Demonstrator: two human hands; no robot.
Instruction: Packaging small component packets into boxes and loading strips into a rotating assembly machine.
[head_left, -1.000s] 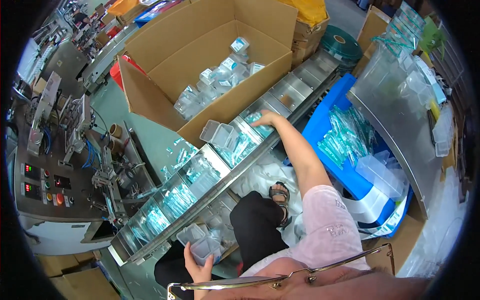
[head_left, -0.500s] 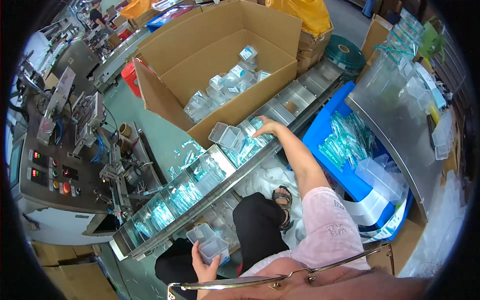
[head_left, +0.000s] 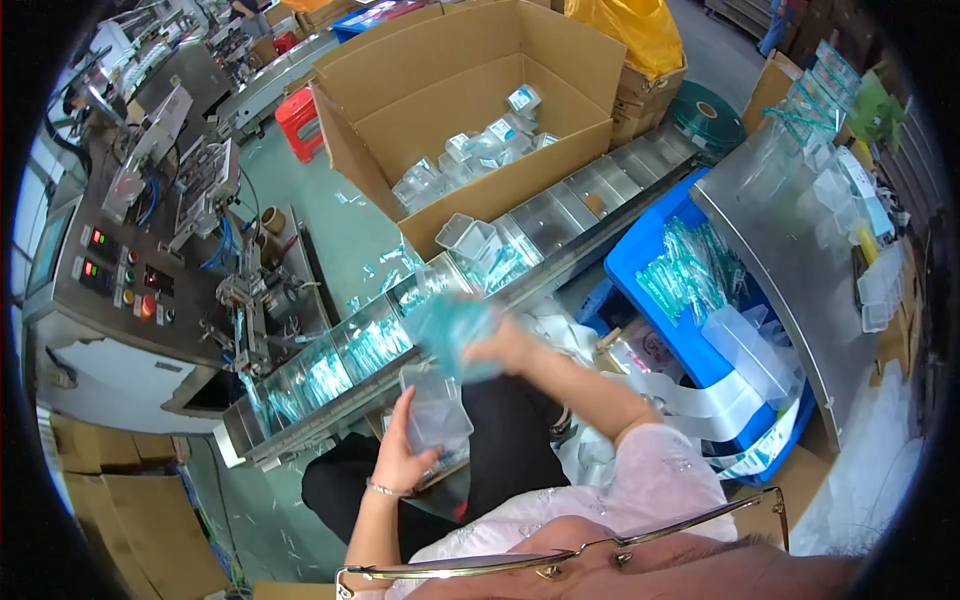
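My left hand point(head_left: 402, 452) grips an open clear plastic box point(head_left: 440, 420) above my lap, thumb and fingers at its sides. Just beyond it, my right hand point(head_left: 508, 345) is closed on a bunch of slim teal-and-clear packets point(head_left: 448, 328), smeared by motion. The bunch hangs over the near edge of a metal conveyor trough point(head_left: 555, 222). More packets point(head_left: 378, 345) lie in the trough's compartments. Another open clear box point(head_left: 470, 238) rests on the trough by the cardboard carton.
A large carton point(head_left: 400, 95) holding several clear boxes stands beyond the trough. To the right, a blue bin point(head_left: 640, 225) contains packets and clear boxes beside a steel sheet point(head_left: 770, 230). A machine with a control panel point(head_left: 125, 275) is at left, near a red stool point(head_left: 298, 125).
My right hand has left the trough with a bunch of packets and come toward the box in my left hand. My left hand has raised its box slightly. The view has shifted.
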